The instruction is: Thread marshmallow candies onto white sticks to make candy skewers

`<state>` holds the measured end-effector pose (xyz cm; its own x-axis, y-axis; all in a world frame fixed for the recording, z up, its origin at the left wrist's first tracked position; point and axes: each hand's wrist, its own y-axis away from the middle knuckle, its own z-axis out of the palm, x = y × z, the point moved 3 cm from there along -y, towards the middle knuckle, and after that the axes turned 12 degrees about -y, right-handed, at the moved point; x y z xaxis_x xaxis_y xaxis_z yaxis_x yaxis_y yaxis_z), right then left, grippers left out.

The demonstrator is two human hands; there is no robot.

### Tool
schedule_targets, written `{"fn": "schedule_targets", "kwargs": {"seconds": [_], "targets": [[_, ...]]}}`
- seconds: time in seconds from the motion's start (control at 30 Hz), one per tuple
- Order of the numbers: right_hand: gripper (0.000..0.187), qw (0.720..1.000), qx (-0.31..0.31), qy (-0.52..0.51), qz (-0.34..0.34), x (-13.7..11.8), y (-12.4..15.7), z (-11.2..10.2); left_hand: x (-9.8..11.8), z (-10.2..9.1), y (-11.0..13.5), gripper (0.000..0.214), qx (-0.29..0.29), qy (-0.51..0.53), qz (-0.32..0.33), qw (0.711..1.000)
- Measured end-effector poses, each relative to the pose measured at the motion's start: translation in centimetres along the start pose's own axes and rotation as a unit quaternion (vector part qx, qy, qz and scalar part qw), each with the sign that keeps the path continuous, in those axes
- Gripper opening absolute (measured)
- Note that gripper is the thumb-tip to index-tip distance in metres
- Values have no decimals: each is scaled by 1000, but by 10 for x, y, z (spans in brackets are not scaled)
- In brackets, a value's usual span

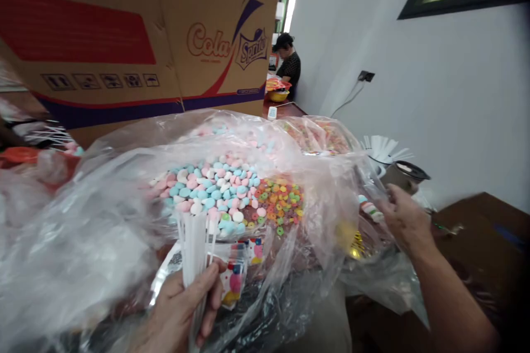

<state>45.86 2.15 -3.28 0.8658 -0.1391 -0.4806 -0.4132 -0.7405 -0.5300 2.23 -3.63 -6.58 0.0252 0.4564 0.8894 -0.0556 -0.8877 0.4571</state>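
Fingers of left hand curl round white sticks.

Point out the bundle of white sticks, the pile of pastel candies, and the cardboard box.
bundle of white sticks (194, 248), head view, mid-length above the left hand's grip.
pile of pastel candies (213, 187), head view, centre of the heap.
cardboard box (174, 38), head view, its printed side.

Legible text is confined to the cardboard box at upper left: "Cola" in red script, beside it a purple emblem reading roughly "Sprite", spelling uncertain. Small print beneath is illegible. Four handling pictograms stand on its left face; no numbers readable.
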Motion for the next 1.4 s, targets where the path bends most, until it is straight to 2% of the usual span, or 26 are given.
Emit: {"fn": "schedule_targets", "kwargs": {"seconds": [0.07, 0.1, 0.13, 0.17, 0.2, 0.23, 0.27, 0.33, 0.37, 0.43, 0.47, 0.5, 0.53, 0.63, 0.7, 0.87, 0.97, 1.0, 1.03, 1.13, 1.17, 1.23, 1.3, 1.4], "targets": [[37, 991, 130, -19, -24, -29, 13, -18, 3, -1, 2, 47, 7, 13, -1, 1000], [38, 983, 173, -39, -52, -50, 23, -25, 3, -1, 2, 46, 3, 21, 0, 1000], [36, 974, 206, -53, -84, -73, 36, -30, 4, 0, 3, 45, -5, 30, 0, 1000], [30, 974, 180, -73, -121, -99, 50, -29, 3, 2, 3, 43, -16, 39, -2, 999], [22, 966, 137, -133, -175, -127, 66, -25, 2, 4, 3, 43, -26, 45, -5, 999], [16, 954, 35, -207, -214, -154, 81, -15, 0, 7, 3, 43, -37, 47, -10, 998], [15, 934, -80, -280, -209, -178, 96, -1, -3, 9, 3, 44, -52, 42, -18, 998], [19, 860, -291, -399, -131, -214, 126, 30, -11, 13, 3, 52, -97, 9, -31, 995], [19, 815, -360, -447, -84, -227, 138, 44, -15, 14, 3, 57, -120, -13, -36, 992], [21, 744, -433, -509, -2, -241, 156, 65, -22, 14, 4, 63, -150, -51, -41, 987], [22, 726, -443, -525, 30, -243, 161, 73, -25, 13, 4, 64, -152, -60, -42, 986], [23, 724, -439, -529, 49, -244, 164, 78, -27, 12, 4, 64, -147, -62, -44, 986], [23, 735, -428, -524, 52, -243, 164, 82, -28, 10, 4, 63, -137, -60, -46, 988], [25, 790, -382, -480, 6, -241, 161, 84, -28, 10, 4, 60, -108, -40, -42, 992], [28, 805, -382, -455, -3, -240, 160, 84, -26, 12, 4, 60, -101, -8, -37, 994], [32, 805, -402, -435, 25, -241, 162, 83, -20, 15, 6, 53, -48, 84, -33, 995], [32, 785, -422, -454, 21, -239, 154, 82, -16, 12, 8, 49, -11, 85, -19, 996], [31, 786, -419, -454, 12, -237, 147, 83, -14, 9, 8, 47, -1, 80, -10, 997], [29, 801, -402, -443, -5, -232, 137, 84, -12, 7, 8, 45, 8, 73, 0, 997], [23, 891, -301, -323, -101, -214, 103, 93, -10, -2, 7, 40, 25, 63, 21, 997], [24, 908, -294, -261, -143, -209, 94, 99, -10, -5, 6, 40, 25, 61, 21, 998], [26, 912, -323, -144, -209, -202, 85, 115, -11, -10, 4, 44, 25, 59, 19, 998], [26, 901, -354, -48, -248, -199, 84, 126, -13, -15, 2, 47, 25, 52, 17, 998], [27, 890, -355, 58, -281, -204, 87, 130, -16, -19, 2, 46, 32, 40, 13, 999]]}}
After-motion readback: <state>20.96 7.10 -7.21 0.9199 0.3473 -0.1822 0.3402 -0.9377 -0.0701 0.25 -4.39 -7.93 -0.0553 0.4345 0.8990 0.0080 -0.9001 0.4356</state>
